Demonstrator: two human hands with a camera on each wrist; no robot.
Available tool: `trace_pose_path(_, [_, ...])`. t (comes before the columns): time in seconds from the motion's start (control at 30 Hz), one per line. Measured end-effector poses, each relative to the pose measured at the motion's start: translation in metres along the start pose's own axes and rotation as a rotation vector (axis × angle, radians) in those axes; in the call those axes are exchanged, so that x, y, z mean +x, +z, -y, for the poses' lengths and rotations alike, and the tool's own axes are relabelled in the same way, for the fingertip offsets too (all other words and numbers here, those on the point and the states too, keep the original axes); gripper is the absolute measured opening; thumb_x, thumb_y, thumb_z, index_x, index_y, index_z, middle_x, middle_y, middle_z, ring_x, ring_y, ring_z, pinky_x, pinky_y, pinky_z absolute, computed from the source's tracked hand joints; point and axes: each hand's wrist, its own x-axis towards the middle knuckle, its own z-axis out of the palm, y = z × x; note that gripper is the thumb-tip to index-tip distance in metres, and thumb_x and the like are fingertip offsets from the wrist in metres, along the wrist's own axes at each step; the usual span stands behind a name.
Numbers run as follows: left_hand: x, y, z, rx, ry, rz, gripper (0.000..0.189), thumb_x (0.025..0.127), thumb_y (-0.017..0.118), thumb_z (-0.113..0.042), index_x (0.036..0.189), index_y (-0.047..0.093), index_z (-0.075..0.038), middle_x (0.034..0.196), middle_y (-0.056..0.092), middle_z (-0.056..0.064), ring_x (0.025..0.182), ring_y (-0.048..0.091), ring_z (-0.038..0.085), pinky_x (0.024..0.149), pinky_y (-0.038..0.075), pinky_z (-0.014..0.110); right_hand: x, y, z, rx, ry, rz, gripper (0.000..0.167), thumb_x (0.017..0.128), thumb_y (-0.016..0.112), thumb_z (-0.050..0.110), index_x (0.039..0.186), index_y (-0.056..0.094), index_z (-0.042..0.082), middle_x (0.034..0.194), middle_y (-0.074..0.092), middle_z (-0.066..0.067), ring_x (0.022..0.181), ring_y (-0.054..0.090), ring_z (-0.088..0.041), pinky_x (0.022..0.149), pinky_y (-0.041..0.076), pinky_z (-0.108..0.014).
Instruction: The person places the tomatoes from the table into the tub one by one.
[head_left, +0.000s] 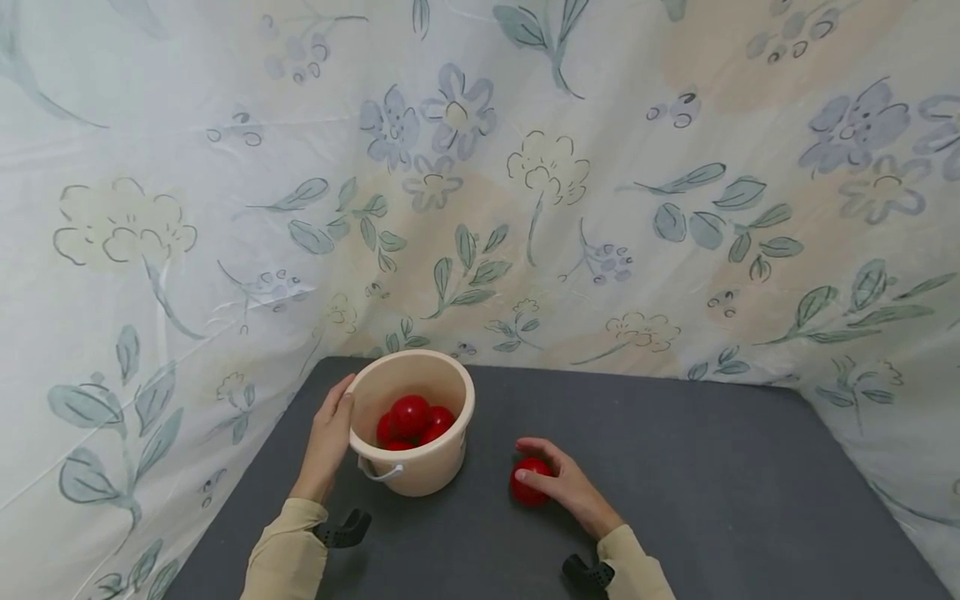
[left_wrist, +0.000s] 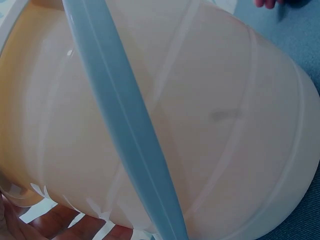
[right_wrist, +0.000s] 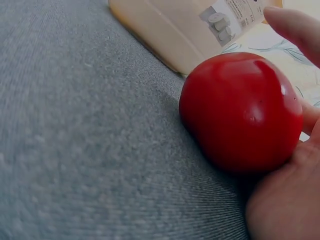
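A cream plastic bucket (head_left: 446, 462) stands tilted toward me, with several red tomatoes (head_left: 410, 416) inside it. My left hand (head_left: 328, 437) holds the bucket by its left side, thumb at the rim and fingers along the outer wall. In the left wrist view, the bucket's pale handle (left_wrist: 125, 115) crosses the wall and partly bent fingers (left_wrist: 55, 222) show beyond it. Right of the bucket, a single shiny tomato (right_wrist: 240, 112) rests on the table. Around it my right hand (head_left: 562, 483) is loosely arched; in the right wrist view one fingertip stands apart from the tomato.
A dark grey table (head_left: 720, 475) lies under everything. Floral cloth (head_left: 600, 167) hangs behind and at both sides of it. Dark bands (head_left: 343, 529) with camera mounts sit at both wrists, over beige sleeves (head_left: 285, 554).
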Motion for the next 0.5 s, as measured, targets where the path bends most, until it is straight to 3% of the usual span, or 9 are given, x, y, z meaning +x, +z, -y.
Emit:
trace_pose_path(0.27, [-0.0008, -0.0002, -0.0003, 0.001, 0.001, -0.003, 0.053, 0.111, 0.029, -0.038, 0.161, 0.029, -0.019, 0.167, 0.029, 0.011, 0.153, 0.03, 0.035, 0.122, 0.027, 0.061, 0.0015, 0.0021, -0.0015, -0.09, 0.019, -0.008, 0.061, 0.09, 0.076, 0.031, 0.145, 0.052, 0.017, 0.148, 0.052, -0.013, 0.122, 0.054, -0.027, 0.095, 0.056, -0.04])
trace_pose_path(0.5, [-0.0004, -0.0004, 0.0004, -0.005, 0.004, -0.001, 0.053, 0.111, 0.029, -0.038, 0.161, 0.029, -0.02, 0.167, 0.029, 0.011, 0.153, 0.03, 0.035, 0.122, 0.027, 0.061, 0.0009, 0.003, -0.0011, -0.162, 0.005, 0.022, 0.064, 0.088, 0.078, 0.03, 0.145, 0.052, 0.018, 0.147, 0.051, -0.015, 0.12, 0.056, -0.029, 0.092, 0.055, -0.044])
